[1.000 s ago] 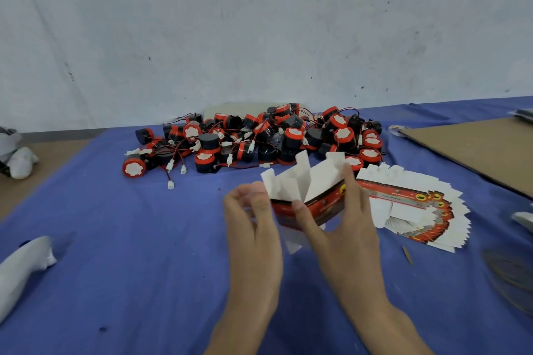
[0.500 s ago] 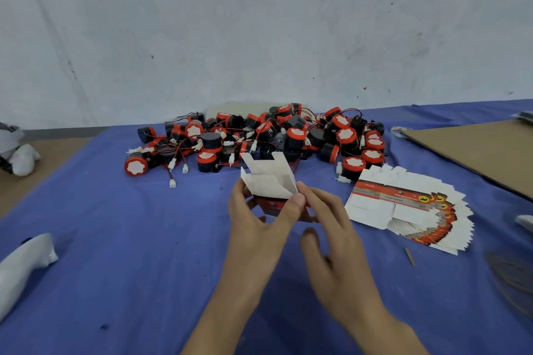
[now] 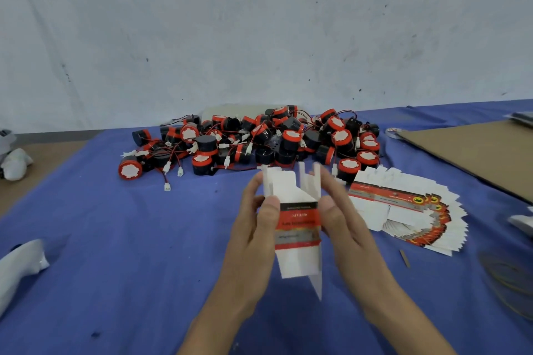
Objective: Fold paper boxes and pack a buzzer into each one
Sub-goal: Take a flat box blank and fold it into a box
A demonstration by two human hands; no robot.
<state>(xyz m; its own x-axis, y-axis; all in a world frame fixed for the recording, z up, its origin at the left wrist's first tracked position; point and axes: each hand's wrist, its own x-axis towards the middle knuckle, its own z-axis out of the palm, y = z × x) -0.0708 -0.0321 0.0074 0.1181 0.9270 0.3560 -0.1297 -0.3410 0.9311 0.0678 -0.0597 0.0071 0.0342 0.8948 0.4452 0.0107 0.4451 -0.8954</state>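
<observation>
Paper box point(image 3: 298, 225) between the hands, left hand point(image 3: 253, 239) pinching one edge, right hand point(image 3: 346, 233) gripping the other

We see a white paper box with a red and grey printed band point(image 3: 298, 225) held upright and half opened, its top and bottom flaps unfolded, gripped between the left hand point(image 3: 256, 228) and right hand point(image 3: 344, 222). Beyond it we find a heap of round black-and-red buzzers with thin wires point(image 3: 291, 138). To the box's right lies a fanned stack of flat, unfolded boxes point(image 3: 403, 210).
</observation>
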